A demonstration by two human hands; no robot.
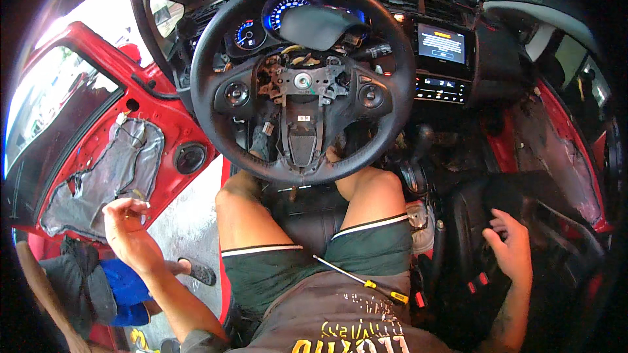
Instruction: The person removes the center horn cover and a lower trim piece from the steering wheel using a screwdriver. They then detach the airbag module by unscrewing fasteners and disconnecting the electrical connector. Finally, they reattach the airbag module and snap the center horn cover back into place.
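In front of me is a black steering wheel (203,98) with its centre cover off, showing the bare metal hub (303,81). My left hand (131,235) is raised to the left, near the opened red door (147,98), with fingers curled together. A small whitish bit shows at its fingertips, too small to name. My right hand (510,245) hovers over the black passenger seat (458,216), its fingers loosely bent and apart, with nothing visible in them. Across my lap lies a screwdriver (369,284) with a yellow and black handle, touched by neither hand.
The door's inner panel is off, baring grey sheeting (121,170) and a round speaker (190,157). Another person in blue shorts (124,287) is outside that door. A lit screen (441,44) and a gear lever (424,137) are to the wheel's right. Red buckles (479,282) lie by the seat.
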